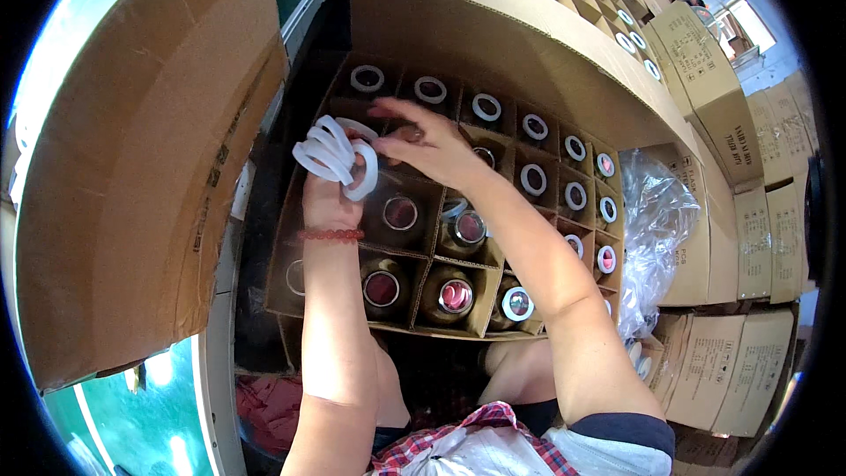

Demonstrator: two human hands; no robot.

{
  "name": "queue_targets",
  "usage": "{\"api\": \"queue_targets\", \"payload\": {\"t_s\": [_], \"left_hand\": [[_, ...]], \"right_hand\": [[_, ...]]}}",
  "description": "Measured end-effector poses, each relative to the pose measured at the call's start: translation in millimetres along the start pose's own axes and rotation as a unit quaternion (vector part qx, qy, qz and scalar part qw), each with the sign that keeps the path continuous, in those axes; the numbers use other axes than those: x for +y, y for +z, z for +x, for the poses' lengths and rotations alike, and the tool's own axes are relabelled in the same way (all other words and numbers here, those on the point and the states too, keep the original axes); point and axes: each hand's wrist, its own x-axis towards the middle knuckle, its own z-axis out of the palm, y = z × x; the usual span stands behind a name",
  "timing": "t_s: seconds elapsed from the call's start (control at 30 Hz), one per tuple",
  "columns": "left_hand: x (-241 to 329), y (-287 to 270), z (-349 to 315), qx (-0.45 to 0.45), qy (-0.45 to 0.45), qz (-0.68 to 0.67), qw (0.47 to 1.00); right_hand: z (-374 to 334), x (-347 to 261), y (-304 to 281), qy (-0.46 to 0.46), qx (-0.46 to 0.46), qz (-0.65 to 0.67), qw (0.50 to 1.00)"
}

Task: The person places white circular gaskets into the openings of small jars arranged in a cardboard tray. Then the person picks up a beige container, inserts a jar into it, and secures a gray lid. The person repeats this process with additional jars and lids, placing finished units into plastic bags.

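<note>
Over one carton (441, 26), two hands (436, 150)

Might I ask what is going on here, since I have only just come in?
A person's left hand holds several white rings over a divided box of bottles. The right hand is open just beside them. The bottles along the back row have such rings on top, while several at the front left have none.

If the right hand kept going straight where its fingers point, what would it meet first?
Probably the white rings held in the left hand, which lie just left of the right hand's fingertips; depth is unclear, so it might pass above or below them.
</note>
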Motion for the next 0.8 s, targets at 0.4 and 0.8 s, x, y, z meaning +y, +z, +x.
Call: {"api": "queue_targets", "payload": {"t_s": [0.4, 0.8], "left_hand": [[37, 23, -7, 0.286, 0.184, -0.015, 0.94], [31, 4, 1, 0.139, 0.114, -0.047, 0.983]], "right_hand": [[67, 74, 33, -0.105, -0.002, -0.478, 0.872], [50, 78, 14, -0.155, -0.047, -0.65, 0.742]]}}
